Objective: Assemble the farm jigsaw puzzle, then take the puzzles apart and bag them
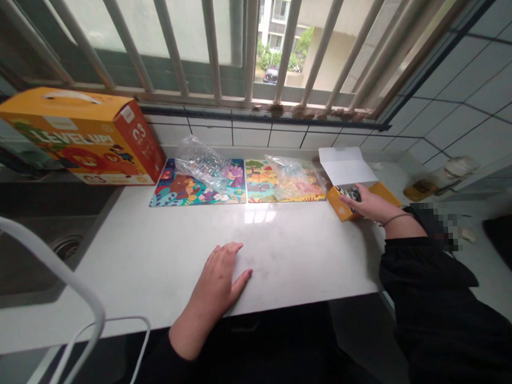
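At the right end of the counter, a small orange box (342,206) lies with its white lid (348,164) folded back. My right hand (369,203) reaches into it, fingers closed around a dark, patterned item (353,193) whose kind I cannot make out. Flat on the white counter rests my left hand (220,275), its thumb and fingers apart and nothing in it. Beyond it lie two illustrated puzzle boards, a blue one (163,196) and a yellow one (256,186). A clear plastic bag (201,163) sits on the blue board, another plastic bag (291,173) on the yellow one.
A large orange carton (88,140) with a handle stands at the back left, beside the sink (17,264). White cables (79,284) loop across the left front. A bottle of yellow liquid (440,178) lies at the right. Window bars (211,47) rise behind the counter.
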{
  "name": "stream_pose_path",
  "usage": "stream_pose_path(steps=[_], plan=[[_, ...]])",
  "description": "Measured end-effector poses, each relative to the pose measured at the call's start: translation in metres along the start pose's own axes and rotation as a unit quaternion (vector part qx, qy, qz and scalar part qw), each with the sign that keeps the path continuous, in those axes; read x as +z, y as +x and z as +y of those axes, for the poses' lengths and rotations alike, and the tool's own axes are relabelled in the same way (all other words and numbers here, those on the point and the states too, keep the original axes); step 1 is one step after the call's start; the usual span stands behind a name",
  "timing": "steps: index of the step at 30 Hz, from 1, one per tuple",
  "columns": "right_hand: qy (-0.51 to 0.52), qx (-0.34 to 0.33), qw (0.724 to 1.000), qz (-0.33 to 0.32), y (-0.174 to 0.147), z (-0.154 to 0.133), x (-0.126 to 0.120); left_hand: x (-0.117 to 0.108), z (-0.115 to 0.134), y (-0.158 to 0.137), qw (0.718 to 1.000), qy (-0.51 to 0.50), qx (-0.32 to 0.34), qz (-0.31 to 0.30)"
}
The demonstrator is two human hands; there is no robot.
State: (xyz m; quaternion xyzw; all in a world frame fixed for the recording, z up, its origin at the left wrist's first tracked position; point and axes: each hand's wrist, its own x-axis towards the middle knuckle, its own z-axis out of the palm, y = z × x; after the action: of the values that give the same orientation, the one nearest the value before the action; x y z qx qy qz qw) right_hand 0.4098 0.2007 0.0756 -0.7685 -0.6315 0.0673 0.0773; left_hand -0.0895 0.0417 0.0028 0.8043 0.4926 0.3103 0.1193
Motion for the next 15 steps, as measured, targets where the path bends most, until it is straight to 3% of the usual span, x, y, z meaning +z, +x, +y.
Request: stream_pose_path(steps=[4, 9, 15], plan=[[-0.030, -0.057, 0.996, -0.066, -0.012, -0.001, 0.009, 0.001, 0.000, 0.000, 1.000, 0.009, 0.005, -0.005], [-0.056, -0.053, 0.996, -0.036, -0.008, -0.001, 0.024, 0.001, 0.000, -0.001, 1.000, 0.017, 0.006, -0.008], [-0.071, -0.013, 0.997, -0.013, 0.023, 0.007, 0.024, 0.001, -0.001, -0.002, 0.999, 0.033, 0.010, -0.017]])
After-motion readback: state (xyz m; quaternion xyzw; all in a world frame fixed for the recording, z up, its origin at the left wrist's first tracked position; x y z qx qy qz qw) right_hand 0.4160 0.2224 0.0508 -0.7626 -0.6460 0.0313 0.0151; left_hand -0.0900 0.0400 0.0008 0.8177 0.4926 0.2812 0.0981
